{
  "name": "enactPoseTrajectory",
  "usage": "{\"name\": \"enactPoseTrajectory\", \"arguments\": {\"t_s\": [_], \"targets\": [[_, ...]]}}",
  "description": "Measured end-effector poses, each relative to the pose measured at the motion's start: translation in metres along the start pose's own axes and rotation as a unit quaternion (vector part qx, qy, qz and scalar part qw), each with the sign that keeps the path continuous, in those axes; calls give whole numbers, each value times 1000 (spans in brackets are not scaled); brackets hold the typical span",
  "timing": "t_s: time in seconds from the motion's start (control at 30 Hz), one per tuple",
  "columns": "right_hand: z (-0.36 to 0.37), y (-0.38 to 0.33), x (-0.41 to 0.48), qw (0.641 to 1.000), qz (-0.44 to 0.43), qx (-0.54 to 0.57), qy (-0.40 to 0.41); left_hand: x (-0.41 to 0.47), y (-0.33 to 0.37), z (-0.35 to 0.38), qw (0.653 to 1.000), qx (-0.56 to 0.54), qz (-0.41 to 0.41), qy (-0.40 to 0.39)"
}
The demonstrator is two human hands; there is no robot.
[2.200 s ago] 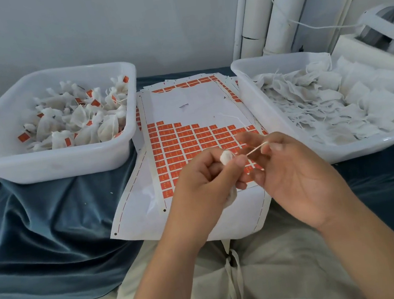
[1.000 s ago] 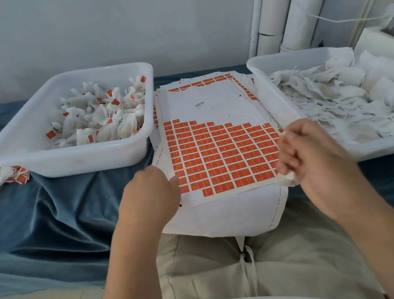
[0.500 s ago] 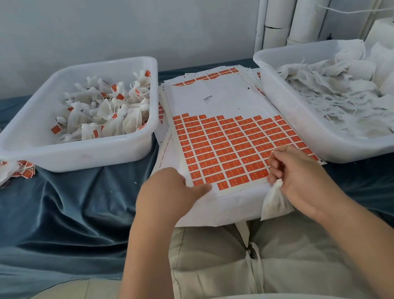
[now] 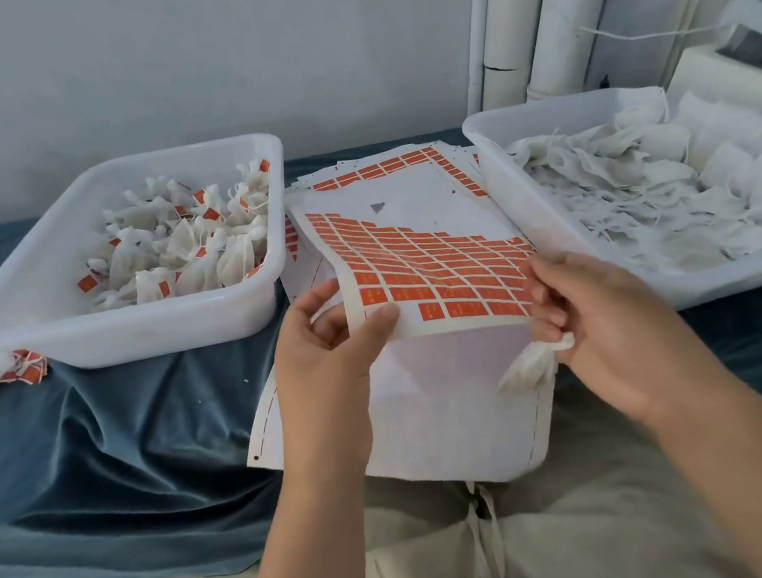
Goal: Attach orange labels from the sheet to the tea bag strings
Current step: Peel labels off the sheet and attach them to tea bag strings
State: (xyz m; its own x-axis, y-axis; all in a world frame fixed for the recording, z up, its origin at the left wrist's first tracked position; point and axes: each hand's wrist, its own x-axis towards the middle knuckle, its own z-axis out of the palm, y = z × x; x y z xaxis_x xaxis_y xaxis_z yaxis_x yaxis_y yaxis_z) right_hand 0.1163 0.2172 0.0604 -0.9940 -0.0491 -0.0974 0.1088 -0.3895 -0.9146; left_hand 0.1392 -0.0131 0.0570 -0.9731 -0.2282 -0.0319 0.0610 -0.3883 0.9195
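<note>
The sheet of orange labels [image 4: 419, 259] lies in the middle between two bins, its near edge lifted and curled. My left hand [image 4: 328, 345] pinches the sheet's near left corner, thumb on top. My right hand [image 4: 599, 321] is at the sheet's near right corner, its fingertips at the orange labels there. In its lower fingers it holds a small white tea bag [image 4: 527, 368], which hangs below the hand over a blank white sheet [image 4: 446, 417].
A white bin [image 4: 53, 305] on the left holds tea bags with orange labels. A white bin [image 4: 550, 216] on the right holds unlabelled white tea bags. More label sheets lie stacked underneath. A blue cloth [image 4: 98, 451] covers the table. White pipes [image 4: 541, 11] stand behind.
My left hand has taken the sheet's near left corner and raised it, so the sheet now curls up. My right hand stays at the near right corner with the tea bag.
</note>
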Motion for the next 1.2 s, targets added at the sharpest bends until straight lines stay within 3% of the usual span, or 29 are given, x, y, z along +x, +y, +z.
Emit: {"name": "enactPoseTrajectory", "arguments": {"t_s": [0.1, 0.2, 0.27, 0.37, 0.47, 0.6, 0.7, 0.77, 0.83, 0.9, 1.0, 1.1, 1.17, 1.2], "targets": [[2, -22, -16, 992, -80, -96, 29, -9, -1, 7, 999, 11, 49, -6], [16, -42, -31, 955, -170, -239, 39, -12, 1, 6, 995, 52, 74, -43], [33, -43, -32, 891, -239, -386, 26, -13, 5, 5, 991, 89, 88, -55], [62, -29, -25, 758, -312, -573, -7, -14, 11, 2, 975, 188, 110, -49], [75, -16, -19, 692, -357, -625, -62, -12, 17, -4, 948, 287, 121, -69], [75, -15, -13, 609, -417, -664, -119, -12, 29, -15, 930, 327, 107, -130], [75, -16, -11, 562, -444, -683, -143, -11, 32, -19, 910, 381, 104, -128], [76, -16, -10, 549, -450, -689, -146, -10, 32, -20, 906, 390, 101, -130], [77, -15, -8, 562, -459, -675, -135, -9, 32, -21, 906, 390, 95, -135], [78, -13, -4, 608, -440, -653, -102, -9, 33, -22, 908, 386, 74, -145], [72, -13, -2, 735, -348, -580, -48, -6, 34, -27, 916, 379, 22, -133], [58, -21, -3, 880, -223, -417, 43, 0, 37, -33, 909, 405, -12, -97], [47, -24, -6, 939, -146, -301, 73, 3, 37, -37, 867, 496, -20, -45], [43, -25, -8, 959, -123, -245, 70, 3, 36, -38, 813, 582, -3, -6]]}}
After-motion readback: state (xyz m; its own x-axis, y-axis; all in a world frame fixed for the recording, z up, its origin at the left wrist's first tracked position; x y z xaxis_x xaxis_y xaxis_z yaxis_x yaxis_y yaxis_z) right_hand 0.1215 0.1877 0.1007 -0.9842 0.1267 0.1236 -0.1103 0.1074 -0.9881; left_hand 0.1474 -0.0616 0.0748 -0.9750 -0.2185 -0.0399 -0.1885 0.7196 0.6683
